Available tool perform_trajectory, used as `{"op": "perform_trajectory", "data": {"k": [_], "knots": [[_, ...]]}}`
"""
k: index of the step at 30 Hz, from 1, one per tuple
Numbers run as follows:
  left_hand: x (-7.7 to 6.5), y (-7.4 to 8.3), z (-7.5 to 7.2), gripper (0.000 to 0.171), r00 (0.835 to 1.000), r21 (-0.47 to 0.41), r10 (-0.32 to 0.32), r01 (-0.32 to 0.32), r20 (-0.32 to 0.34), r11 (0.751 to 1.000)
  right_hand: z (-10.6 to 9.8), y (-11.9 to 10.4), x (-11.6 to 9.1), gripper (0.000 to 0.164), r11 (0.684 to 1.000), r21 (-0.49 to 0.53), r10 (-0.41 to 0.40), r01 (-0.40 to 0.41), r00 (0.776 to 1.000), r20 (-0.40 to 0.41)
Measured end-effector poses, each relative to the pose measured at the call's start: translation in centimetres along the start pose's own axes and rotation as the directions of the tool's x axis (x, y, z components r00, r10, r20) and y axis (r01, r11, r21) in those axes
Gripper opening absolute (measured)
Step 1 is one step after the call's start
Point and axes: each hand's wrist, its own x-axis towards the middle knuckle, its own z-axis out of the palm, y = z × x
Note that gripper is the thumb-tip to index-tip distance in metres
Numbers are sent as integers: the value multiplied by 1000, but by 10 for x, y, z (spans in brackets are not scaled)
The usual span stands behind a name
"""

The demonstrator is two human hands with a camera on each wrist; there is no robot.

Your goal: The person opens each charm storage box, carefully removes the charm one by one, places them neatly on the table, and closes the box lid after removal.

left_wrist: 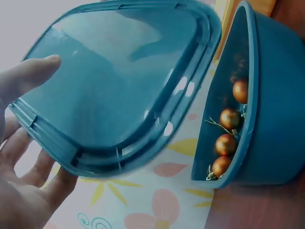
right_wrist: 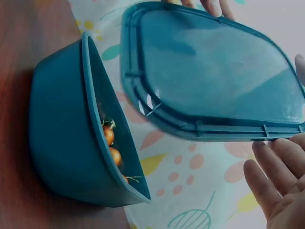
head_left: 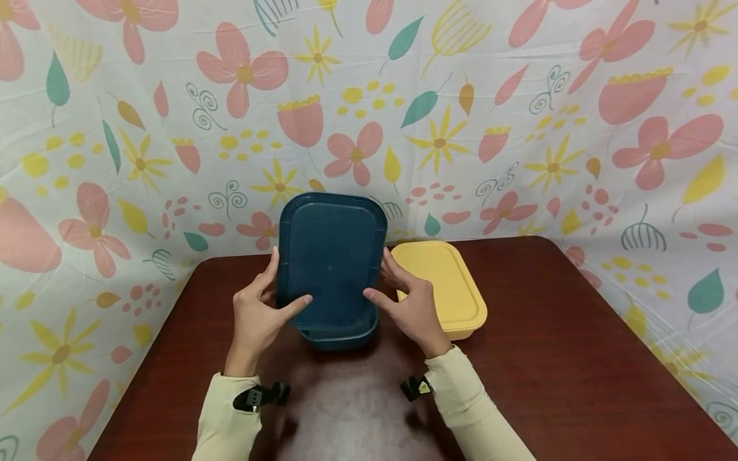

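Cream sleeves (head_left: 473,410) lie nearest the head camera, each with a black wrist device (head_left: 254,398) strapped on, over a dark red-brown counter (head_left: 576,358). Left hand (head_left: 262,314) and right hand (head_left: 412,304) hold a dark blue lid (head_left: 331,262) between them, tilted up towards the viewer. Fingers of both hands: clamped on the lid's opposite long edges, thumbs on the near face, the others round behind. Blue box (head_left: 340,342) stands uncovered on the counter behind and below the lid; a yellow box (head_left: 441,282), its top closed, sits just to its right. Step in hand, by judgement: handling the lid while it is off the blue box. Next move, also judged, calls for both hands to travel evenly; seating the lid would need it levelled and its corners matched to the rim, while setting it aside would need it kept off that rim. View comparison: head view overlaps lid and box, so contact cannot be told there; both wrist views show a gap. Left wrist view shows four copper-coloured baubles (left_wrist: 226,144) inside; right wrist view catches only part of the contents; head view shows none.
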Motion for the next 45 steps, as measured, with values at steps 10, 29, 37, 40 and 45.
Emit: {"op": "perform_trajectory", "data": {"k": [10, 29, 37, 40, 45], "knots": [[4, 0, -9, 97, 970, -88, -132, 152, 203, 984, -3, 4, -2, 83, 997, 77, 21, -24, 999, 36], [-1, -15, -6, 95, 912, -614, -105, 349, 397, 708, -3, 11, -6, 69, 992, 48, 109, -114, 989, 95], [-13, -40, -8, 89, 919, -669, -194, 384, 344, 636, -2, 15, -7, 62, 987, 114, 91, -110, 983, 158], [-15, -50, -20, 87, 929, -680, -208, 366, 306, 635, -2, 15, -9, 62, 988, 127, 67, -90, 982, 177], [-19, -69, -46, 84, 931, -686, -239, 365, 275, 629, -3, 15, -13, 68, 991, 118, 44, -69, 977, 207]]}}
